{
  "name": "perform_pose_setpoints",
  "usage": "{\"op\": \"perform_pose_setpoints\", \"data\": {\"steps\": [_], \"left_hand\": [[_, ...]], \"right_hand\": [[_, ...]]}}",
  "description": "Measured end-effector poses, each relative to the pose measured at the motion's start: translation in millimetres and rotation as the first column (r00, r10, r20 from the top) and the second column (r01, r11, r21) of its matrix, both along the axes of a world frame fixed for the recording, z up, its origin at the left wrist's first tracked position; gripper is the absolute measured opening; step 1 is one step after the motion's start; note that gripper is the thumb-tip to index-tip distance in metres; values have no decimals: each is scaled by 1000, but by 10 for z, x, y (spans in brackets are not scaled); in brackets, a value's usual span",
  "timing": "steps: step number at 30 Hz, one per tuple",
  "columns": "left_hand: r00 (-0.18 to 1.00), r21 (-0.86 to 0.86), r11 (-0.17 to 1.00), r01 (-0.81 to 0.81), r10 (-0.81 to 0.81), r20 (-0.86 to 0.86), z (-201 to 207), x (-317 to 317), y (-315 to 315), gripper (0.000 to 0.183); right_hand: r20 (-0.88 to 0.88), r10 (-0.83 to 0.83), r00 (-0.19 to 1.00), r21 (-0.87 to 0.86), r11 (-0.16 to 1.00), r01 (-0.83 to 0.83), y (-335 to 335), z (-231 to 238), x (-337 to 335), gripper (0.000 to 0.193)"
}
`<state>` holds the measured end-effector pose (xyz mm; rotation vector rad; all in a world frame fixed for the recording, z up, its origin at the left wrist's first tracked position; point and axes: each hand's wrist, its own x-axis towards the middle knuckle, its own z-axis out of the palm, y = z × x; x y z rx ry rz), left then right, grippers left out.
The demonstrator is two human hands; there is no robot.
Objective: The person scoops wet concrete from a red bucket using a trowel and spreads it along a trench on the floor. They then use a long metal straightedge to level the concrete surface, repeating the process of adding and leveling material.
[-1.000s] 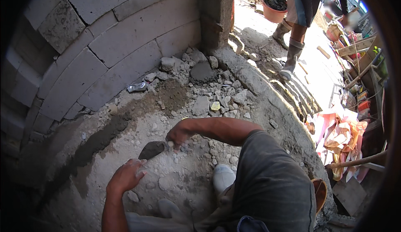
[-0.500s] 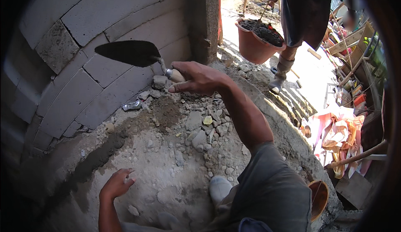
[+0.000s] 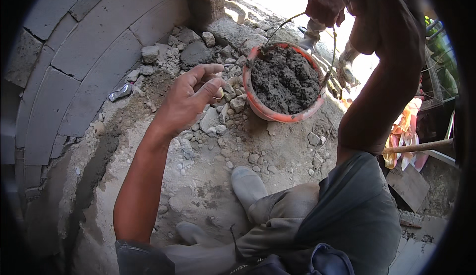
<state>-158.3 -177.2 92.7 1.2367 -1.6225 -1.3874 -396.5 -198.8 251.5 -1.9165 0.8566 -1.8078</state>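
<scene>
An orange bucket point(image 3: 252, 96) full of wet grey mortar point(image 3: 285, 79) is in front of me, above the rubble. Its thin wire handle point(image 3: 282, 26) rises to another person's closed hand point(image 3: 325, 3). Close beside that hand, at the top edge, is my right hand point(image 3: 364, 20), its fingers curled in; what they grip is hidden. My left hand point(image 3: 191, 94) is held out left of the bucket, empty, fingers bent and apart. A flat grey shape point(image 3: 196, 55) on the rubble past it looks like the trowel's blade, though I cannot be sure.
A pale block wall point(image 3: 94, 62) curves along the left, with a mortar strip point(image 3: 94, 176) on the ground near it. Broken stones point(image 3: 150, 53) lie at its foot. My boot point(image 3: 248, 186) stands below the bucket. At right are crumpled sheeting point(image 3: 404, 131) and a wooden pole point(image 3: 421, 146).
The bucket has come nearer, from the far right to in front of me. My right hand no longer shows the trowel and has moved up and right. My left hand has risen toward the bucket.
</scene>
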Motion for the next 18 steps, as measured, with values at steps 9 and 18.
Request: {"op": "perform_pose_setpoints", "data": {"steps": [9,18], "left_hand": [[927,188,936,298,-237,-291,-475,-1313,-430,67],[850,376,885,274,-40,-525,-689,-1916,-1439,70]], "right_hand": [[61,-47,997,-59,997,51,-194,-190,-601,25],[29,-207,978,-2,978,207,-716,-579,-468,27]]}}
